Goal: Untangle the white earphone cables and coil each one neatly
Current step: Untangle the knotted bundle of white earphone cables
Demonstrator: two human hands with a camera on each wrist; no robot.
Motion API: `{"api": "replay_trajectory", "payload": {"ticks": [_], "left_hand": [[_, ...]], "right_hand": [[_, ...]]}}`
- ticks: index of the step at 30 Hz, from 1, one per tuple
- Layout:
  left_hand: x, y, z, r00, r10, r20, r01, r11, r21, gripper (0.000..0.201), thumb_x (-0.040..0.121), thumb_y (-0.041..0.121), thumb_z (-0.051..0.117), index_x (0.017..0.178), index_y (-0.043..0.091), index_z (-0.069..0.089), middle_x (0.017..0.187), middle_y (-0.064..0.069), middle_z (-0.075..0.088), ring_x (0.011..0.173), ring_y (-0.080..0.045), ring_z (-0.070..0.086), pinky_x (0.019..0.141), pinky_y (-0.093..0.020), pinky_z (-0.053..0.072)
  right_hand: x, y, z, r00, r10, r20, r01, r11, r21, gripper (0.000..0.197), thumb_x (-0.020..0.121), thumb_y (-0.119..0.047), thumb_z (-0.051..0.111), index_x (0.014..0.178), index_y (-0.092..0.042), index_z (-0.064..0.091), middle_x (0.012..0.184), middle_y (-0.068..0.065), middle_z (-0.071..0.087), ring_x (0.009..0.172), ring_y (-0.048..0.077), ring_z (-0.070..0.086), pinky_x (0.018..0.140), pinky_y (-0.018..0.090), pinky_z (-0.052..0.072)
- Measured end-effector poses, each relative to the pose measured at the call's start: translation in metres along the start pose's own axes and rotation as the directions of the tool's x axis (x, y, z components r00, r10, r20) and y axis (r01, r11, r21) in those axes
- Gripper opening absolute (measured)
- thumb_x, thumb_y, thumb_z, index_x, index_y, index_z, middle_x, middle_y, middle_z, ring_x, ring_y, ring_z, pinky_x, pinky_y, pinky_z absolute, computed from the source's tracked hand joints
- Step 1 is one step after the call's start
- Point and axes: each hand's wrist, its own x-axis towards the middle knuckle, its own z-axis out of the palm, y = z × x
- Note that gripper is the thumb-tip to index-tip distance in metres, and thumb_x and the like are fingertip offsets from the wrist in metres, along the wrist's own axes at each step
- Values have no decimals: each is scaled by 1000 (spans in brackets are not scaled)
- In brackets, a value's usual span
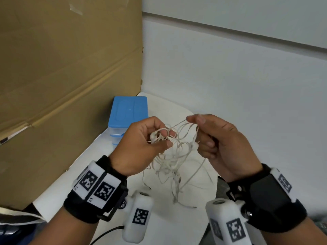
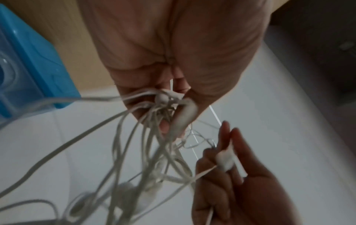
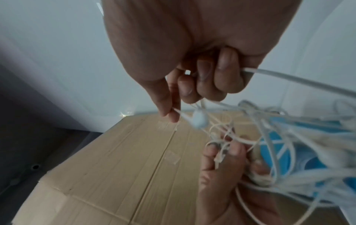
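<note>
A tangle of thin white earphone cables [image 1: 174,156] hangs between both hands above the white table [image 1: 164,225]. My left hand [image 1: 150,138] grips an earbud [image 1: 153,135] and a bunch of strands; the bunch of strands [image 2: 165,109] shows at its fingertips in the left wrist view. My right hand [image 1: 203,133] pinches a strand between thumb and forefinger, its other fingers curled round more cable. A small white inline piece [image 3: 199,121] dangles just below that pinch. Loose ends and a plug [image 1: 193,207] trail onto the table.
A blue-lidded clear plastic box [image 1: 128,112] stands behind my left hand. A large cardboard box [image 1: 67,76] fills the left side. White walls [image 1: 230,82] lie behind and to the right. A black cable [image 1: 106,234] runs near the front edge.
</note>
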Motion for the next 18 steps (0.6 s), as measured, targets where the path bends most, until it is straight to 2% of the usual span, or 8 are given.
{"api": "replay_trajectory", "payload": {"ticks": [2,5,8,9,12,15,16,18], "left_hand": [[-1,3,-2,998,-2,59,5,999,-51,28,77,-16,67,78,6,50,69,2,70,58,-10,57,53,-22,48],[-3,6,-3,993,-15,119,22,998,-58,25,77,-15,67,83,5,51,78,-2,73,60,-13,61,53,-22,48],[-3,6,-3,992,-42,115,49,997,-64,21,79,-11,66,90,1,53,80,-5,74,57,-16,64,52,-22,47],[-2,5,-3,993,-59,105,67,995,-77,23,80,-10,66,95,1,53,79,-5,74,56,-16,64,52,-22,48],[-2,5,-5,990,-98,98,108,989,-97,32,80,-7,66,108,4,56,78,-4,75,57,-17,64,56,-26,48],[-1,6,-6,989,-94,111,107,988,-114,29,78,-6,67,105,3,60,84,-6,76,62,-17,68,60,-25,51],[-1,6,-6,990,-91,110,105,986,-128,28,77,-4,67,104,2,60,86,-8,76,64,-18,69,62,-24,53],[-1,7,-6,991,-88,98,102,982,-157,27,73,5,70,99,2,63,90,-13,75,67,-19,70,65,-22,55]], "right_hand": [[3,1,-5,998,0,-63,-1,1000,-23,27,79,-35,65,96,-19,78,51,-2,24,46,10,18,45,25,11],[4,6,-6,995,-3,-95,-4,997,-75,36,81,-38,62,112,-23,73,52,-1,22,49,12,17,44,25,12],[4,10,-3,995,-4,-104,-8,993,-117,41,78,-39,64,117,-31,71,57,7,25,51,14,18,44,23,15],[3,11,-2,994,-6,-108,-7,993,-118,41,77,-38,65,117,-32,70,64,14,27,53,15,17,44,24,15],[1,10,-2,992,-23,-127,12,996,-85,41,74,-36,69,115,-30,71,83,19,32,58,18,14,45,25,14],[1,4,-5,989,-34,-147,22,996,-84,34,73,-37,70,103,-23,76,74,23,32,54,16,16,45,24,14],[1,3,-8,988,-42,-150,28,996,-89,30,73,-37,70,97,-20,77,67,19,33,51,13,18,43,22,16],[1,-1,-11,991,-56,-124,44,995,-94,25,73,-34,70,89,-16,77,57,4,40,47,10,22,42,20,17]]}}
